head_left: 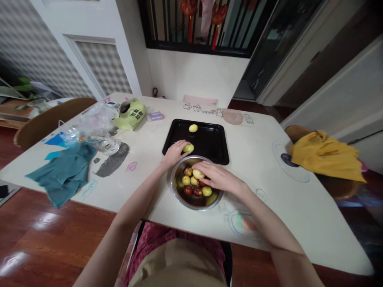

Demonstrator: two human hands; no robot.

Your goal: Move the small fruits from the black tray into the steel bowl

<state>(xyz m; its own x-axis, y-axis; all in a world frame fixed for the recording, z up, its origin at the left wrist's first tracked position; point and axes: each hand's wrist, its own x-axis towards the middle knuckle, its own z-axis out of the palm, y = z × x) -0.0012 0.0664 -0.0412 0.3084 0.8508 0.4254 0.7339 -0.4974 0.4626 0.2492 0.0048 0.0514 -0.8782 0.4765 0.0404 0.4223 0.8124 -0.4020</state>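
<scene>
My left hand (176, 152) is closed around a yellow-green jujube (188, 148), just above the near edge of a black baking tray (206, 143). Another yellow jujube (193, 128) lies alone toward the back of that tray. A steel bowl (177, 195) stands in front of the tray, close to the table's near edge. Inside it are several jujubes, some yellow-green and some red-brown (188, 190). My right hand (215, 176) reaches over the bowl's right rim, its fingers closed on a pale yellow jujube (198, 173) above the others. Its fingers partly hide the fruit below.
On the left of the white table (254, 159) lie a teal cloth (66, 171), clear plastic packaging (101, 141), a green paper box (131, 113) and a small purple packet (155, 116). A yellow cloth (326, 155) hangs over a chair at right. Drawings mark the tabletop.
</scene>
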